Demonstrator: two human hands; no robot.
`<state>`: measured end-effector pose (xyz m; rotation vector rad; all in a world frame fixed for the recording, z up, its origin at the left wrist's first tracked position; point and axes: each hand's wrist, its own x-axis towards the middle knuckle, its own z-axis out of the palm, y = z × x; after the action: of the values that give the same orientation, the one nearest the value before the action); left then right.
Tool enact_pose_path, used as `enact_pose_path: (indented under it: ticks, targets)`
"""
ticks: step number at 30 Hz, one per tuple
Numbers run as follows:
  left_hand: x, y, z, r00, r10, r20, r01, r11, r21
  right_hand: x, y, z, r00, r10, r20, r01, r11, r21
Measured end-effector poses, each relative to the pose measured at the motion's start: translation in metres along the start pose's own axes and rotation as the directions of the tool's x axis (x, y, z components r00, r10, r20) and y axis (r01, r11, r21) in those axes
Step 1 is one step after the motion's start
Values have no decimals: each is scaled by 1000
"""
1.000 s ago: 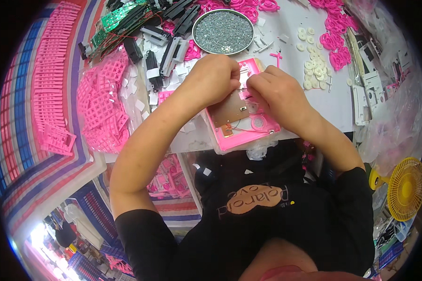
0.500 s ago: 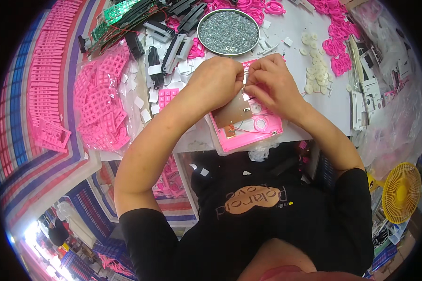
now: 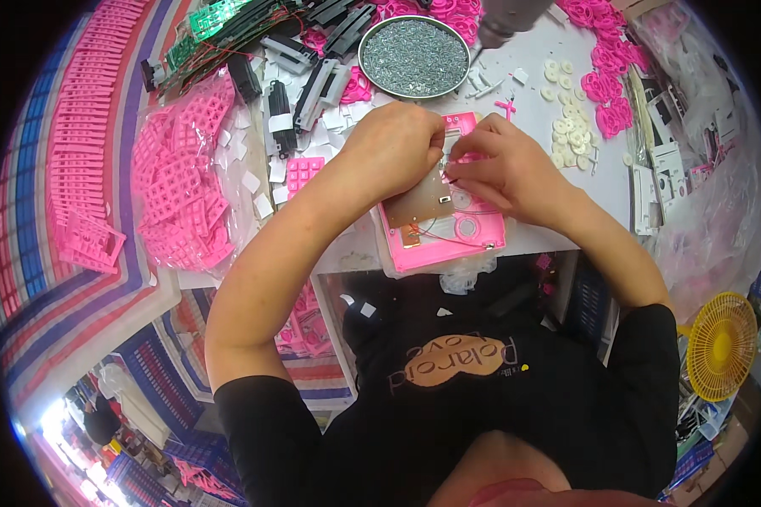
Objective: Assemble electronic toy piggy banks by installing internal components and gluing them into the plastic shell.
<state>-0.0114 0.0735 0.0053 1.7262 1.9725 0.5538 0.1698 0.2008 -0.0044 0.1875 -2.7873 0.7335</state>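
A pink plastic housing (image 3: 448, 253) lies before me at the table's near edge, on clear wrapping. Over its left part rests a brown circuit board (image 3: 414, 205), and thin red wires (image 3: 444, 234) run from it across the pink shell. My left hand (image 3: 395, 150) is closed at the board's upper edge, its fingertips tucked out of sight. My right hand (image 3: 516, 173) pinches beside the board's upper right corner; what lies between the fingertips is too small to name. Just beyond it is a small pink cross-shaped part (image 3: 506, 107).
A round tin of screws (image 3: 414, 57) stands behind my hands, with a dark, blurred tool (image 3: 516, 19) hanging beside it. White discs (image 3: 573, 131) and pink rings (image 3: 615, 117) lie right. Left are a bag of pink grids (image 3: 182, 182), a pink keypad (image 3: 304, 173) and black-grey parts (image 3: 321, 93).
My right hand has shifted right and slightly nearer me, uncovering the pink cross-shaped part. The dark tool has come into view at the top. My left hand stays almost in place.
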Motion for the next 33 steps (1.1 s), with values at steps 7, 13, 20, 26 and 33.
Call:
enact_pose_path:
  ticks: [7, 13, 20, 26, 33]
  targets:
    - [1, -5, 3, 999, 43, -16, -43, 999, -11, 5, -8, -5, 996, -39, 79, 51, 988, -149]
    - [1, -9, 3, 991, 130, 25, -132, 989, 71, 10, 5, -8, 993, 18, 119, -22, 999, 34]
    - [2, -9, 13, 984, 177, 3, -173, 956, 237, 2, -16, 16, 997, 44, -62, -55, 978, -200]
    - [-7, -14, -10, 968, 159, -192, -200, 955, -220, 7, -18, -5, 994, 44, 105, -27, 987, -159]
    - [-48, -70, -40, 680, -320, -660, 432, 902, 8, 2, -22, -10, 993, 78, 94, -70, 994, -82]
